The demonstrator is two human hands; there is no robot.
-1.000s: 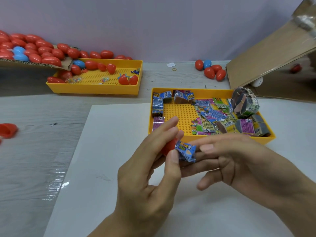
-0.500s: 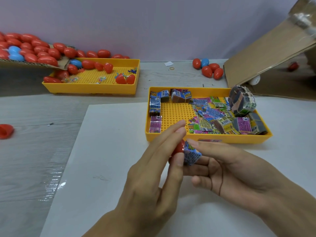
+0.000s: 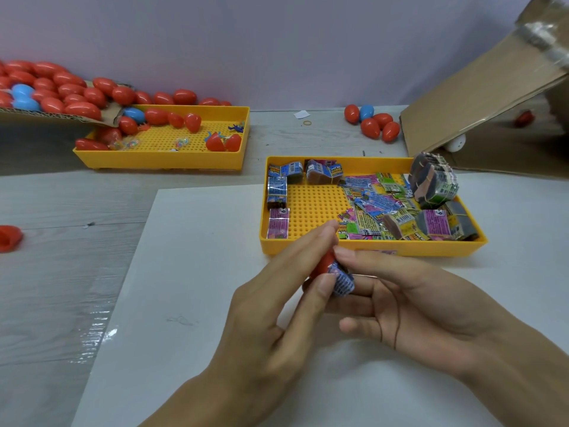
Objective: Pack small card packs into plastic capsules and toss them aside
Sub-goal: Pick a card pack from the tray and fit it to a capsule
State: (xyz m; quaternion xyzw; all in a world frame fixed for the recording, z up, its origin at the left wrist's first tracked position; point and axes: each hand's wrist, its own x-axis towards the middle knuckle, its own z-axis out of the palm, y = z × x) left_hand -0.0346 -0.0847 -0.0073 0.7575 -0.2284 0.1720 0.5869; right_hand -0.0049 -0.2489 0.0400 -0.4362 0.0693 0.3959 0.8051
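- My left hand (image 3: 271, 306) pinches the red capsule half (image 3: 323, 263); right hand (image 3: 409, 300) pinches the card pack (image 3: 342, 280) into it.
- Pack looks light, bendy; capsule slick, so grip its sides.

pink pack (image 3: 278, 222) near tray left: "9" | pink pack (image 3: 434, 222) right: "9" | other print unreadable

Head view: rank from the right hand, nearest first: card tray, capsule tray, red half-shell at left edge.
From the right hand:
1. Card tray, just beyond the fingertips.
2. Capsule tray, far left, at the back.
3. Red half-shell, at the left edge.
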